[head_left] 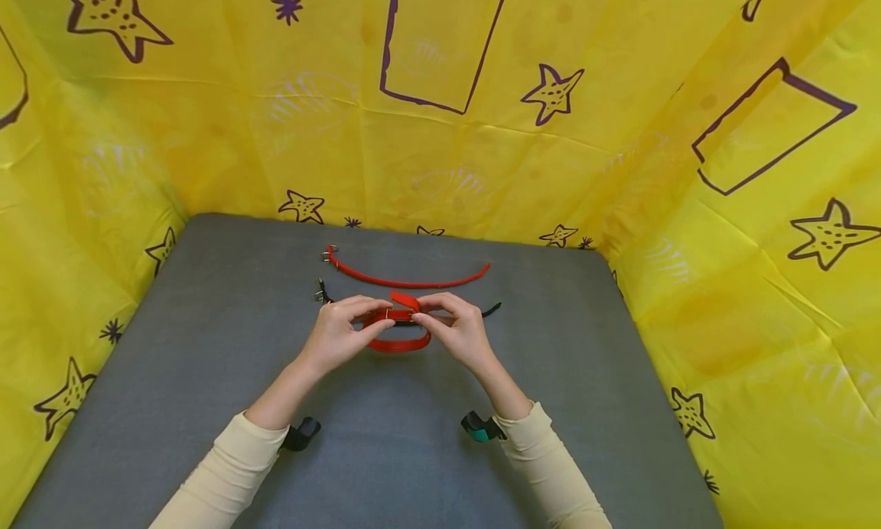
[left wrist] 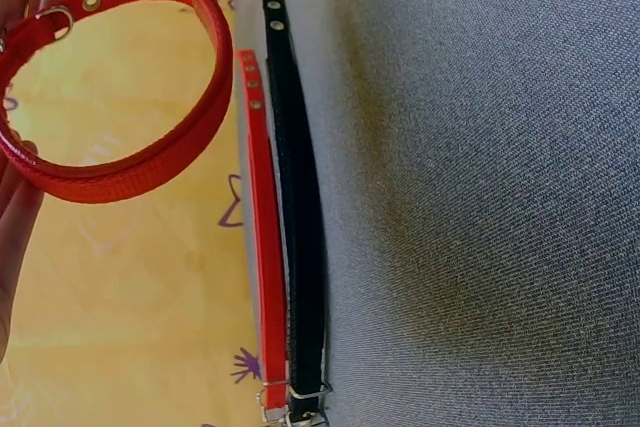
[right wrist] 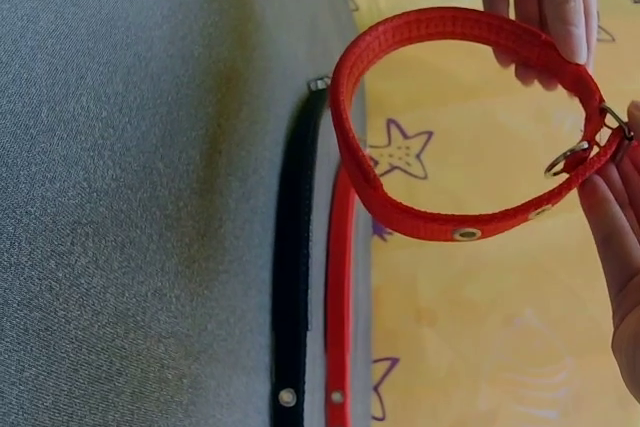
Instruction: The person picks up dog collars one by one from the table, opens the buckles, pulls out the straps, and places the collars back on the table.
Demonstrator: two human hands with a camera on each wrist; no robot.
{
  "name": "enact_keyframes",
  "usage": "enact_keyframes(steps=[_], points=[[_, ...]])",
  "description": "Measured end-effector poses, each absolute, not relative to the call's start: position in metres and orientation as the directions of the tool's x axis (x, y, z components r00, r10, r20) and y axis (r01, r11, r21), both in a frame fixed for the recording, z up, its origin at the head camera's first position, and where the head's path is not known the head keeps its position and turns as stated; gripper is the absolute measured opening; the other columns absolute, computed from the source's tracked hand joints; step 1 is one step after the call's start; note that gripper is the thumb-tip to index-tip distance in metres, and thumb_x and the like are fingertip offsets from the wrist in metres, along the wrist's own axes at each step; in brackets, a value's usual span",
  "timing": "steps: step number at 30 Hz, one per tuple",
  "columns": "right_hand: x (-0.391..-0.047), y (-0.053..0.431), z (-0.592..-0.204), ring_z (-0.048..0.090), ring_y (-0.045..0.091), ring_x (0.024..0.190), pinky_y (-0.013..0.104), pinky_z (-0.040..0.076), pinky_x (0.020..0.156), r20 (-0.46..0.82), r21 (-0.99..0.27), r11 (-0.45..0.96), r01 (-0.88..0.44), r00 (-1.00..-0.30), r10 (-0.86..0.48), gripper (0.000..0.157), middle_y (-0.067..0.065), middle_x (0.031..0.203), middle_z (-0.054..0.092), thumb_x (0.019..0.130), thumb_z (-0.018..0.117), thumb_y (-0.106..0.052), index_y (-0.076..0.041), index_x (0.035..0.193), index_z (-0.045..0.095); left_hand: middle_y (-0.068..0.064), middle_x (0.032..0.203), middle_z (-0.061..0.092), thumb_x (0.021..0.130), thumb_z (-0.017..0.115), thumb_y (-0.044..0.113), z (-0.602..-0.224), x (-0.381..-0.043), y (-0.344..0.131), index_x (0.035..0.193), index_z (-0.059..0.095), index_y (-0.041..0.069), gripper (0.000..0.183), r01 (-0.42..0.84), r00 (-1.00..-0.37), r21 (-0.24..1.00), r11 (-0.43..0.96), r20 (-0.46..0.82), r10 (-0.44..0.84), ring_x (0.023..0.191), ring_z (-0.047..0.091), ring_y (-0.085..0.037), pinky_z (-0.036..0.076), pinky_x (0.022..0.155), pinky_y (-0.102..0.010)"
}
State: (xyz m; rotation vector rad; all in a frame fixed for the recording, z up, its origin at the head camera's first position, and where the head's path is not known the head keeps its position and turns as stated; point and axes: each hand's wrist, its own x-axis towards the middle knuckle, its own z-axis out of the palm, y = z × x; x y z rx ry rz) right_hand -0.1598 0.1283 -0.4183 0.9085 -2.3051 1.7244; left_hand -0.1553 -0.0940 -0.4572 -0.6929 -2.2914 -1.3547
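Observation:
A red dog collar [head_left: 399, 345], bent into a loop, is held up above the table between both hands. My left hand [head_left: 342, 332] pinches the strap on one side of the loop between thumb and fingers. On the other side, my right hand [head_left: 457, 332] pinches the collar near its metal buckle [right wrist: 617, 122], with a strap end standing up beside its fingers. A D-ring [right wrist: 567, 159] and metal-rimmed holes [right wrist: 467, 234] show on the looped collar [right wrist: 430, 217]. Whether the buckle's prong sits in a hole cannot be made out.
Behind the hands, a black collar [left wrist: 295, 177] and a second red collar [head_left: 406, 283] lie stretched out on the grey table [head_left: 392, 468], buckles to the left. Yellow patterned cloth [head_left: 227, 147] encloses the table at the back and sides.

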Motion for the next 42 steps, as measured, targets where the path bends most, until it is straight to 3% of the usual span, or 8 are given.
enact_keyframes(steps=[9, 15, 21, 29, 36, 42], points=[[-0.16, 0.128, -0.418, 0.068, 0.027, 0.087, 0.032, 0.058, 0.072, 0.442, -0.835, 0.152, -0.528, -0.809, -0.387, 0.021, 0.02, 0.099, 0.067, 0.083, 0.072, 0.009, 0.009, 0.104, 0.068, 0.0, 0.092, 0.071, 0.075, 0.085, 0.011, -0.457, -0.155, -0.095, 0.102, 0.075, 0.005, 0.029, 0.593, -0.803, 0.702, 0.394, 0.552, 0.225, 0.075, 0.065, -0.012, 0.057, 0.068, -0.032], [-0.16, 0.128, -0.419, 0.068, 0.026, 0.088, 0.032, 0.058, 0.072, 0.461, -0.818, 0.162, -0.551, -0.799, -0.386, 0.021, 0.02, 0.099, 0.068, 0.082, 0.072, 0.008, 0.009, 0.103, 0.069, -0.002, 0.096, 0.071, 0.073, 0.087, 0.014, -0.456, -0.156, -0.093, 0.103, 0.075, 0.005, 0.034, 0.639, -0.761, 0.654, 0.404, 0.613, 0.212, 0.074, 0.063, -0.015, 0.055, 0.061, -0.035], [-0.159, 0.127, -0.42, 0.068, 0.027, 0.088, 0.033, 0.058, 0.072, 0.475, -0.807, 0.151, -0.571, -0.78, -0.406, 0.022, 0.02, 0.099, 0.068, 0.081, 0.073, 0.009, 0.009, 0.103, 0.069, -0.002, 0.096, 0.072, 0.074, 0.085, 0.007, -0.453, -0.158, -0.086, 0.098, 0.076, 0.007, 0.026, 0.684, -0.72, 0.624, 0.377, 0.661, 0.212, 0.086, 0.067, -0.018, 0.056, 0.07, -0.035], [-0.163, 0.127, -0.429, 0.069, 0.024, 0.09, 0.036, 0.058, 0.072, 0.485, -0.796, 0.15, -0.587, -0.765, -0.423, 0.022, 0.016, 0.102, 0.068, 0.082, 0.073, 0.006, 0.006, 0.104, 0.069, 0.003, 0.089, 0.07, 0.077, 0.083, 0.009, -0.448, -0.155, -0.08, 0.092, 0.077, 0.01, 0.016, 0.68, -0.727, 0.622, 0.389, 0.64, 0.248, 0.069, 0.059, -0.008, 0.049, 0.059, -0.021], [-0.157, 0.123, -0.419, 0.068, 0.029, 0.089, 0.035, 0.058, 0.073, 0.5, -0.777, 0.145, -0.612, -0.741, -0.448, 0.022, 0.02, 0.101, 0.067, 0.081, 0.073, 0.01, 0.009, 0.103, 0.069, 0.001, 0.083, 0.068, 0.077, 0.083, 0.009, -0.449, -0.154, -0.079, 0.091, 0.077, 0.009, 0.015, 0.67, -0.737, 0.62, 0.408, 0.624, 0.262, 0.063, 0.055, -0.009, 0.05, 0.054, -0.031], [-0.155, 0.121, -0.417, 0.068, 0.03, 0.088, 0.036, 0.058, 0.073, 0.521, -0.756, 0.148, -0.638, -0.723, -0.453, 0.021, 0.021, 0.098, 0.067, 0.08, 0.073, 0.012, 0.01, 0.1, 0.069, -0.001, 0.083, 0.068, 0.077, 0.083, 0.007, -0.449, -0.153, -0.078, 0.089, 0.077, 0.007, 0.013, 0.659, -0.747, 0.621, 0.425, 0.608, 0.268, 0.063, 0.057, -0.009, 0.049, 0.054, -0.026]])
